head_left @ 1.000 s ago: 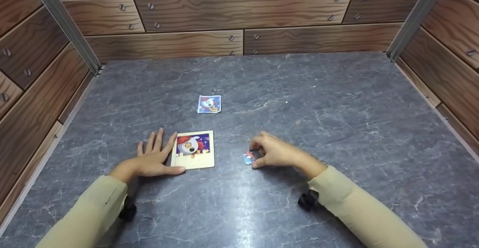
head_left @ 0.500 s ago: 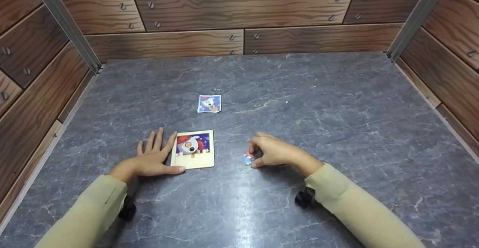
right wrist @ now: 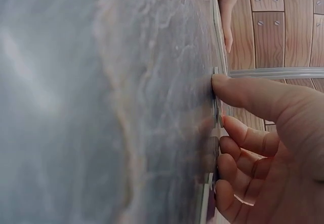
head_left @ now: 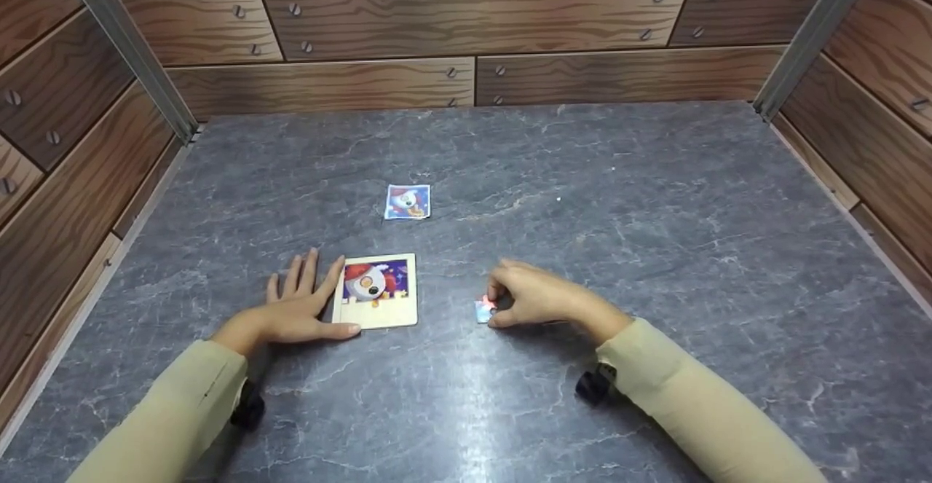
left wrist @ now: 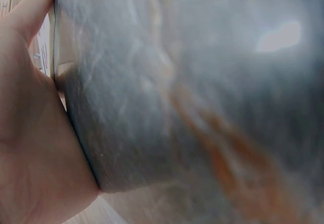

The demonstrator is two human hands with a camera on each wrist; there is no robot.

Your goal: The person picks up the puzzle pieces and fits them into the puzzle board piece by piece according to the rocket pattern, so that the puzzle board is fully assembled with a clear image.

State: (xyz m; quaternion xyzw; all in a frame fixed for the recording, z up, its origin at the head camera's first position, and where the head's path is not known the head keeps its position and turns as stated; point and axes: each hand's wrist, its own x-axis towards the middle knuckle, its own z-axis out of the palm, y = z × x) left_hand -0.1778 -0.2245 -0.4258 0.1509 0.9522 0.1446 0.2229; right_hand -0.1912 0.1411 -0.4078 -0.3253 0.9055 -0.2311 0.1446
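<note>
My left hand [head_left: 295, 312] lies spread on the table, its thumb and index finger along the left side of a pale wooden puzzle board [head_left: 386, 315]. The board's upper part shows a white cartoon animal in red on purple; a bare pale strip runs along its lower part. To the right, my right hand [head_left: 535, 293] pinches a small blue and red jigsaw piece [head_left: 483, 311] between thumb and fingers, low at the tabletop. In the right wrist view the thumb presses the near edge of the jigsaw piece [right wrist: 218, 105], and another thin flat piece [right wrist: 205, 203] shows beneath the lower fingers.
A small picture card [head_left: 408, 202] with the same cartoon animal lies beyond the board. The grey marbled table [head_left: 655, 213] is enclosed by wood-patterned walls [head_left: 473, 20] at the back and sides. Tiny white specks dot the tabletop.
The right hand has shifted very slightly with its fingers drawn closer around the jigsaw piece, which has turned a little. The left hand and the board stay still.
</note>
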